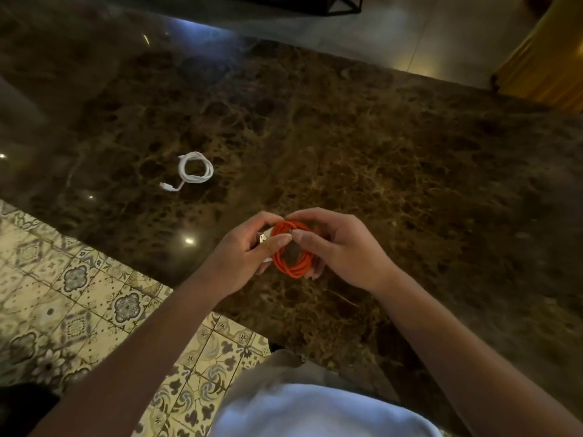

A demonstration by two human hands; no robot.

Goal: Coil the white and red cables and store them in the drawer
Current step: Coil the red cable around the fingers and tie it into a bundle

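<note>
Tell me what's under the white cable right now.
The white cable, coiled with its plug end trailing, lies directly on the dark marble tabletop, apart from both hands. Only marble shows through its ring. No drawer is in view.
</note>
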